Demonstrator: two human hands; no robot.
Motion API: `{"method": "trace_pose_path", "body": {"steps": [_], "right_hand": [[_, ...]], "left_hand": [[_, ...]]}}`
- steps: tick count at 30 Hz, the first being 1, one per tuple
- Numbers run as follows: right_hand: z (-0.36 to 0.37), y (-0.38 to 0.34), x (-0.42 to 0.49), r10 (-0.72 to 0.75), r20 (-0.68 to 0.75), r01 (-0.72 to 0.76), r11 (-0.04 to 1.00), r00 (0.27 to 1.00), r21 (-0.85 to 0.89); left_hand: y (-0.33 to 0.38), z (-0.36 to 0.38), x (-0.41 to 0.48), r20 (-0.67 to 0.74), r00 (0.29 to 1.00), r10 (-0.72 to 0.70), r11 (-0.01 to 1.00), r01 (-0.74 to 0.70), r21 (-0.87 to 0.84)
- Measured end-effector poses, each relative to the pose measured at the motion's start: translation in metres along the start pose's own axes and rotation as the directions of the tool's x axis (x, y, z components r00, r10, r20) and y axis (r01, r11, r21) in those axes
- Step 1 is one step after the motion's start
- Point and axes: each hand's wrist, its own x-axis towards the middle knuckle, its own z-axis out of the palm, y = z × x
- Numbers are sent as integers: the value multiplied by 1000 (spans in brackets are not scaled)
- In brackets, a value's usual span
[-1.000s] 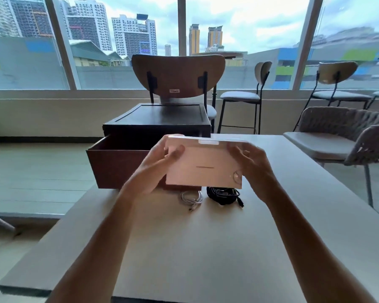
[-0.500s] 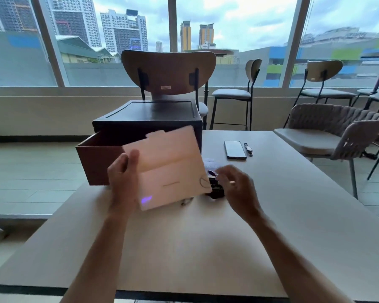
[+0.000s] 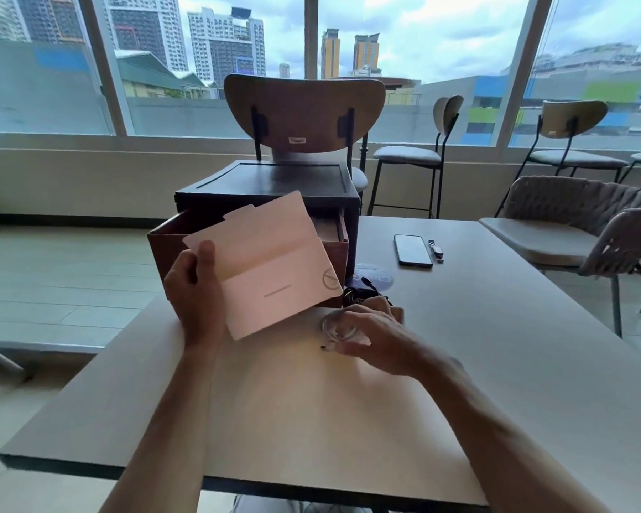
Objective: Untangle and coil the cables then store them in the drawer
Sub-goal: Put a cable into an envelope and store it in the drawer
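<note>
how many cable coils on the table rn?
2. White coil under the right hand; black coil just behind it, by the drawer front. More may hide behind the envelope that the left hand holds.

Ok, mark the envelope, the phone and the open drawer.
envelope (image 3: pixel 274 286): head view, middle of its front face.
phone (image 3: pixel 412 250): head view, middle of its dark screen.
drawer (image 3: pixel 163 257): head view, bare left part of its front.

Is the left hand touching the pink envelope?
Touching. The head view shows the left hand gripping the pink envelope at its left edge, with the thumb lying flat on the envelope's front.
</note>
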Motion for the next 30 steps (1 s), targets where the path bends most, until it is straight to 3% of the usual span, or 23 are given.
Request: {"method": "trace_pose_path", "body": {"steps": [2,4,7,11,15,18,25,30], "right_hand": [[-7,10,-10,10,22,-11,998,1000,68],[-21,22,-22,12,12,-15,959,1000,285],[-49,34,-41,114,-181,28,771,977,636],[-69,35,-49,295,-410,210,528,863,823],[-61,24,-36,316,-509,286,545,800,788],[-51,14,-27,280,-541,271,633,793,725],[-29,5,-19,287,-560,104,819,777,564],[-28,-1,-18,367,-611,27,843,702,538]], "left_hand": [[-3,0,0,15,1000,-12,1000,13,-14],[-3,1,0,33,999,-23,999,24,-21],[0,3,-2,44,999,-30,1000,30,-7],[4,10,-13,140,990,4,1000,-7,19],[2,24,-36,319,947,41,993,-73,89],[5,33,-52,404,914,31,996,-62,63],[13,37,-63,457,889,28,999,-34,5],[17,38,-66,429,903,30,999,-35,5]]}}
